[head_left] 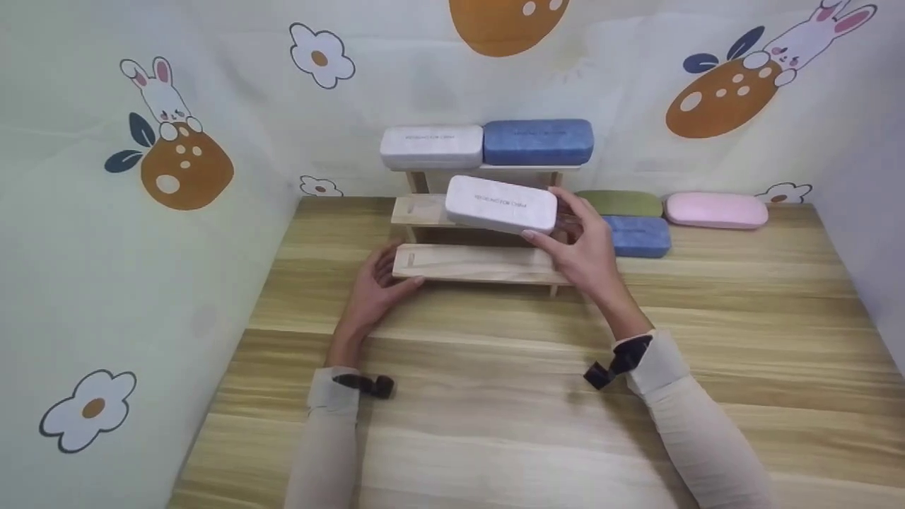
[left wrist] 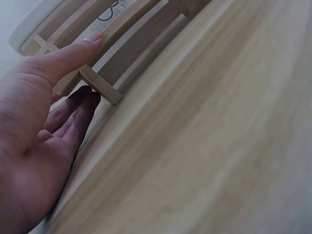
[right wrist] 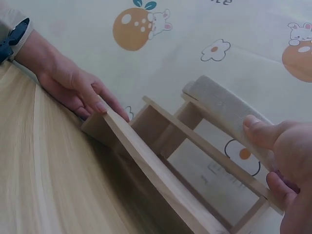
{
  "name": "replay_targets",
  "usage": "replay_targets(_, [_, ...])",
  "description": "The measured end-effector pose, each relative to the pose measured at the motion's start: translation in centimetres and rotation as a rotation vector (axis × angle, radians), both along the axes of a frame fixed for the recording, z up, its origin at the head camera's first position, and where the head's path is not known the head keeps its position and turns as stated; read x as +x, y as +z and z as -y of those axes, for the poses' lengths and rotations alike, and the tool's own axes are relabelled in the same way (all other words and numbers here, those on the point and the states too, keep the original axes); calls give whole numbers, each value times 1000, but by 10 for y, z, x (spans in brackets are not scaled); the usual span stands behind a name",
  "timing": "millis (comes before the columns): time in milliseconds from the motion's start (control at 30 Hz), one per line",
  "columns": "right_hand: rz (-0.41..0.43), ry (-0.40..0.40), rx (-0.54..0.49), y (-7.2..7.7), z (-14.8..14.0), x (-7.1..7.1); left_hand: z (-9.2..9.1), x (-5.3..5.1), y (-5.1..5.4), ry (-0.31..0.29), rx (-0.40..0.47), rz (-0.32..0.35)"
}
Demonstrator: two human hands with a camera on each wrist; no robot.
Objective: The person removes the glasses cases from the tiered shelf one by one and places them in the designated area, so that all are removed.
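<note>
Fingers of the right hand (head_left: 585, 251), spread to the case's width, pinch a white case (head_left: 500, 203) by its right end near the middle shelf (head_left: 417, 210) (touching or not, I cannot tell); the left hand (head_left: 373, 290) grips the bottom shelf (head_left: 481, 263) of the rack (head_left: 418, 182) at its left end

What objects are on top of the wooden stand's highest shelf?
A white case and a blue case lie side by side there. The surface of the highest shelf directly beneath them is covered and unseen.
</note>
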State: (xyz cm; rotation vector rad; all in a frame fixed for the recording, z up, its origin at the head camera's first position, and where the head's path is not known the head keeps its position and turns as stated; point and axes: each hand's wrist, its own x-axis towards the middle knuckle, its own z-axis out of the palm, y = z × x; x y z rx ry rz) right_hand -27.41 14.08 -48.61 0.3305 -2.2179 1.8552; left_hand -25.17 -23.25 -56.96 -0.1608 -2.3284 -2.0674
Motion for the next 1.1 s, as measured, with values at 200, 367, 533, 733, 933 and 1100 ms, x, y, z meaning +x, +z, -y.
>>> replay_targets(200, [-11, -6, -9, 1, -15, 3, -1, -1, 0, 0, -13, 0])
replay_targets(367, [-16, -19, -29, 1, -30, 6, -1, -1, -1, -4, -6, -6])
replay_targets(533, [-19, -36, 18, 1, -44, 10, 0, -1, -1, -6, 1, -17])
replay_targets(733, [-22, -54, 60, -3, -62, 10, 0, -1, 0, 0, -12, -20])
replay_targets(933, [-16, -59, 60, -6, -81, 12, 0, 0, 1, -4, -8, -10])
replay_targets(1100, [-7, -49, 55, -7, -98, 15, -1, 0, 1, -7, -8, -17])
